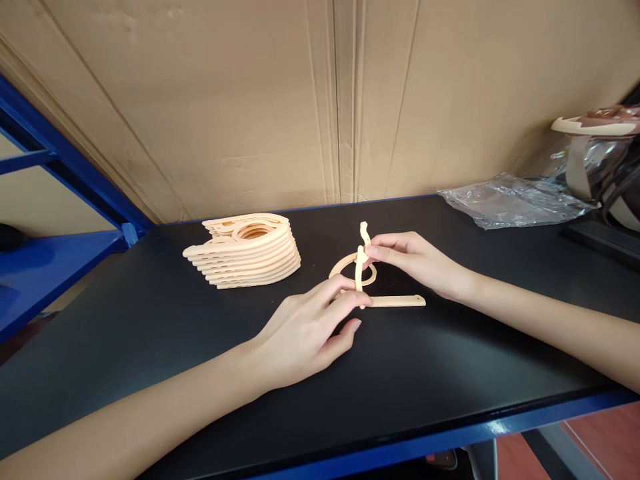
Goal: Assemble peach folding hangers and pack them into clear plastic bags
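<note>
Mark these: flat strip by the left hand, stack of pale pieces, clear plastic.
Flat strip (399,301): head view, middle of its exposed length.
Stack of pale pieces (250,262): head view, layered front edges.
Clear plastic (510,202): head view, its crumpled upper surface.

The stacked pieces (250,263) look like smooth cream plastic with a matt, faintly satin face and rounded edges; the flat bar (400,301), the ring (336,267) and the upright piece (359,270) look to be of the same plastic. The black tabletop (150,320) is smooth and mostly matt, with a dull sheen. Its blue edge (440,435) and the blue frame (65,143) resemble painted metal, the edge catching a glossy highlight. Matt brown cardboard (225,120) shows creases, while the clear bag (515,200) is thin, glossy, crinkled plastic.
</note>
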Demonstrator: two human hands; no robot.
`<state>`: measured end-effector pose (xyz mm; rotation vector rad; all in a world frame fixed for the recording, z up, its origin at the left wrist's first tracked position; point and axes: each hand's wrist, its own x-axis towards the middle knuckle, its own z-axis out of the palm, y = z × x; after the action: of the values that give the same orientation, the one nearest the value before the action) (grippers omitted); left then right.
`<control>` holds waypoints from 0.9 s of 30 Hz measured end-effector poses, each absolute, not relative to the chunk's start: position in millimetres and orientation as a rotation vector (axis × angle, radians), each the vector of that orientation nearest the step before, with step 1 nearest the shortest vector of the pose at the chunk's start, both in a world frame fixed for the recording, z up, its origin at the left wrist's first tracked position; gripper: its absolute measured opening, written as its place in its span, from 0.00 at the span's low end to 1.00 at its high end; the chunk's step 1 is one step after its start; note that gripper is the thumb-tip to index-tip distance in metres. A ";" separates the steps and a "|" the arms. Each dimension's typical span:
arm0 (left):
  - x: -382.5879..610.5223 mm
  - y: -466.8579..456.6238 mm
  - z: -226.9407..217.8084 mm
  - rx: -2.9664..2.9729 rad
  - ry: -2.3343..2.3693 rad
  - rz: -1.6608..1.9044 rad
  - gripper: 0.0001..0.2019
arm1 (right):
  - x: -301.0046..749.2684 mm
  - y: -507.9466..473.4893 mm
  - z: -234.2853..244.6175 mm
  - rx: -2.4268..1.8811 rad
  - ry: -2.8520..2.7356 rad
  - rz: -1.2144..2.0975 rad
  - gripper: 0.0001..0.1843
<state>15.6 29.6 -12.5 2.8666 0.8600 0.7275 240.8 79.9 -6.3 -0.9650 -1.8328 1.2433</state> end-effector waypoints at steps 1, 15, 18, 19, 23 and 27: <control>15.5 30.1 -13.0 2.891 0.834 0.688 0.13 | 241.1 80.8 -6.4 -0.954 -1.753 1.279 0.17; 18.7 29.8 -12.5 3.180 0.890 0.640 0.08 | 246.1 91.5 -7.5 -0.993 -1.481 1.211 0.03; 18.4 29.7 -13.6 3.241 0.956 0.729 0.08 | 244.3 88.1 -11.0 -1.017 -1.692 1.125 0.10; 18.1 30.4 -14.1 3.222 0.964 0.739 0.08 | 243.9 86.6 -12.4 -1.009 -1.778 1.093 0.13; 17.1 34.7 -15.3 3.021 0.945 0.662 0.07 | 242.9 81.2 -15.3 -1.002 -2.068 0.894 0.22; 16.7 36.3 -15.5 2.843 0.941 0.563 0.05 | 243.8 80.6 -13.3 -1.038 -2.228 0.719 0.21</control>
<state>16.7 36.3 -15.5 2.8426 0.9413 0.5633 243.8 80.6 -13.3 -1.0376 -2.2285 0.7190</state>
